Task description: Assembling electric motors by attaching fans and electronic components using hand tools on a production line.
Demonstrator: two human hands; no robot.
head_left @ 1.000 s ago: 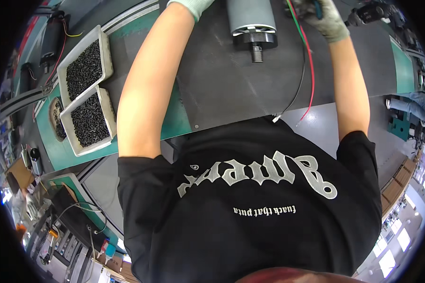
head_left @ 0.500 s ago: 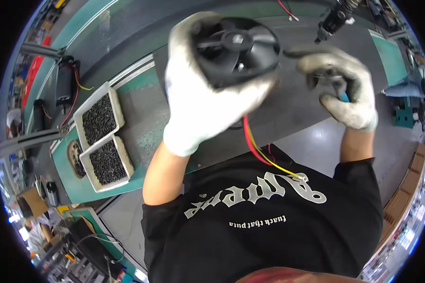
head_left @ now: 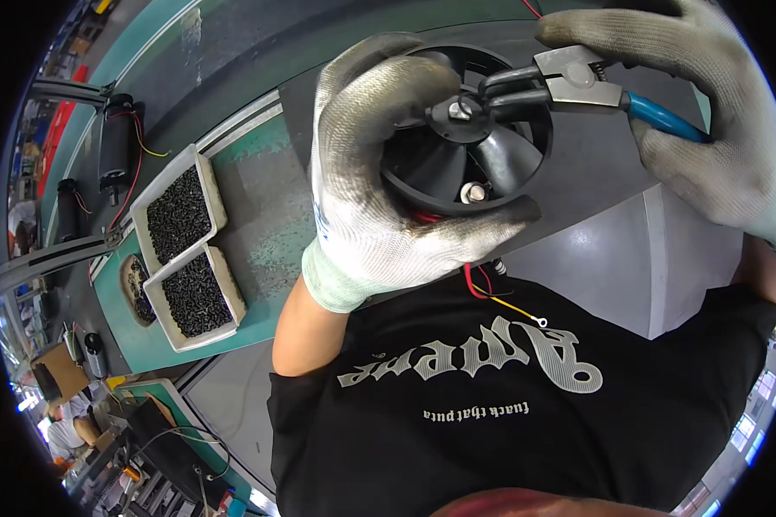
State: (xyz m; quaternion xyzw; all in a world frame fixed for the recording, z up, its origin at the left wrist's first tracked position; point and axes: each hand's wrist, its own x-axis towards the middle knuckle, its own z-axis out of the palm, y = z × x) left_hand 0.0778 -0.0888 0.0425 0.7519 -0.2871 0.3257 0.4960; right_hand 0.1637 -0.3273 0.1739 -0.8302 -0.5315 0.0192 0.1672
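My left hand (head_left: 358, 194), in a white knit glove with dark-stained fingers, is wrapped around a black fan (head_left: 510, 162) in a round housing. Its hub (head_left: 462, 121) carries a small metal shaft end. Red and yellow wires (head_left: 515, 307) hang from the fan, one tipped with a ring terminal. My right hand (head_left: 716, 103), gloved too, grips circlip pliers (head_left: 576, 79) by their blue handles. The dark bent tips of the pliers reach over the fan to the edge of the hub; whether they touch a ring there I cannot tell.
Two white trays (head_left: 224, 202) of small black parts stand on the green bench (head_left: 276, 172) at left, beside a round dish (head_left: 134, 289). Black motors (head_left: 115, 151) with wires lie farther left. A grey metal frame bar (head_left: 52, 250) crosses there. Another person (head_left: 69, 431) is at lower left.
My right hand has brought the pliers up so their tips lie over the fan's hub. The fan, still in my left hand, has shifted slightly right and down, its face turned more toward view.
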